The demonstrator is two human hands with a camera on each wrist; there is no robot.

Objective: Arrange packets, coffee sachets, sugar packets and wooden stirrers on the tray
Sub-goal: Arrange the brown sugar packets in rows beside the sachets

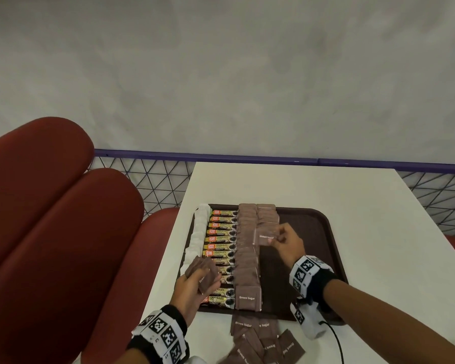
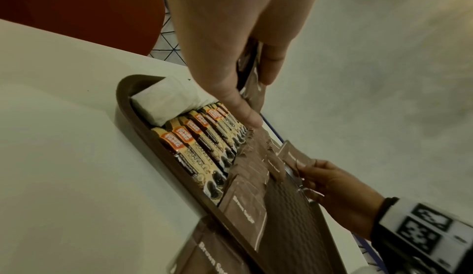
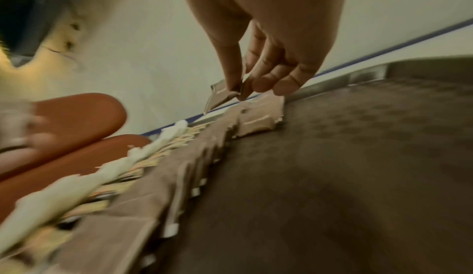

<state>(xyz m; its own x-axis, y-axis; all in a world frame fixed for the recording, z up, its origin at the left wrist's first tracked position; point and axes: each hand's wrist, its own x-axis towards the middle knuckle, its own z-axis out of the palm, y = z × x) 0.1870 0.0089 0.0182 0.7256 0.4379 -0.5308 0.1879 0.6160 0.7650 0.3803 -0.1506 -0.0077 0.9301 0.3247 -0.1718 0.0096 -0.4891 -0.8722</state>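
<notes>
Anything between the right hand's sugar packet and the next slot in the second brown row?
Nothing visible. Right hand pinches the sugar packet over the near end of the second brown row, bare tray below. Left hand, holding spare packets, is clear.

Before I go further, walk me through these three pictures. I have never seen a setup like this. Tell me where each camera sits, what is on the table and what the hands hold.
No machine here: a person works bare-handed, with marker-patterned bands and a camera on each wrist. The wide picture comes from a head camera looking down; the other two look along each hand. On the white table sits a brown tray holding rows of white packets, coffee sachets and brown sugar packets. The right hand pinches one sugar packet at the near end of a short second sugar row. The left hand grips a small stack of them. More loose packets lie on the table, nearer the person.
</notes>
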